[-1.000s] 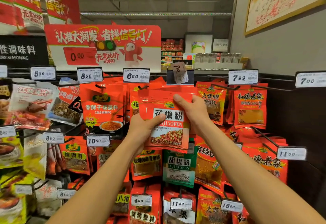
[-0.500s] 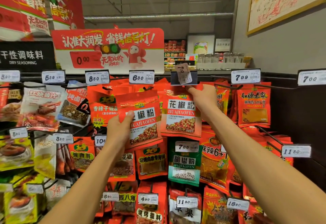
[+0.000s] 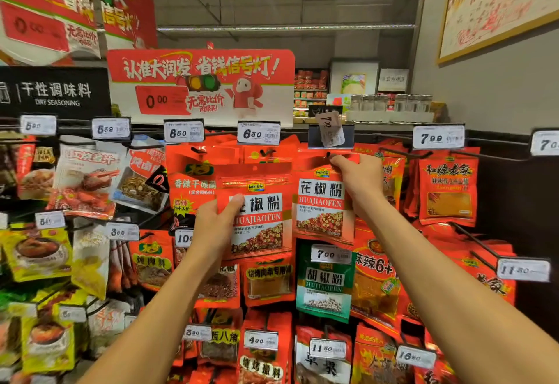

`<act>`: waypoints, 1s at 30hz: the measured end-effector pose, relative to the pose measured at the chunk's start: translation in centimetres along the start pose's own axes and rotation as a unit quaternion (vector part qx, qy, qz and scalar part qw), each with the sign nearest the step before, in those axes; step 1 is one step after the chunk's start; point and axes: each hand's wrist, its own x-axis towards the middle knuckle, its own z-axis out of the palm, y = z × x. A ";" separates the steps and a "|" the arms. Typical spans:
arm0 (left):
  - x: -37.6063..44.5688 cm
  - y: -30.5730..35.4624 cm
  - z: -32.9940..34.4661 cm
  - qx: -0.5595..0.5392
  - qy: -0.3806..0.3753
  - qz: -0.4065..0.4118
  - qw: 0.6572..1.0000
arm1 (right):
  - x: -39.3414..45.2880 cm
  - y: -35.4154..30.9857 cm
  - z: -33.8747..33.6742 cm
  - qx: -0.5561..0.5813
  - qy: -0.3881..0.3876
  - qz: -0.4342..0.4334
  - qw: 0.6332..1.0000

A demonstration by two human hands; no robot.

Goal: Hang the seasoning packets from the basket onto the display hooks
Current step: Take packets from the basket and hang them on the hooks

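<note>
My left hand [image 3: 216, 226] grips a red HUAJIAOFEN seasoning packet [image 3: 260, 217] by its left edge, thumb across the front, held in front of the display. My right hand [image 3: 358, 180] pinches the top of a second, identical packet [image 3: 322, 202] right at the tip of a black display hook [image 3: 328, 155], under a tilted 7.00 price tag [image 3: 329, 129]. Whether that packet hangs on the hook I cannot tell. The basket is out of view.
Rows of hooks full of red, green and yellow seasoning packets cover the rack, each with a white price tag. A red promotional sign [image 3: 201, 84] stands above the rack. A grey wall with a framed picture [image 3: 496, 5] is at the right.
The two packets, first held together in front of me, are now apart. My right hand has carried one up to the hook under the 7.00 tag; my left hand keeps the other lower left.
</note>
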 end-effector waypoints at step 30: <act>1.3 1.0 7.9 -0.095 -0.088 -0.055 0.990 | 2.5 2.1 -1.3 -0.180 0.097 -0.149 0.967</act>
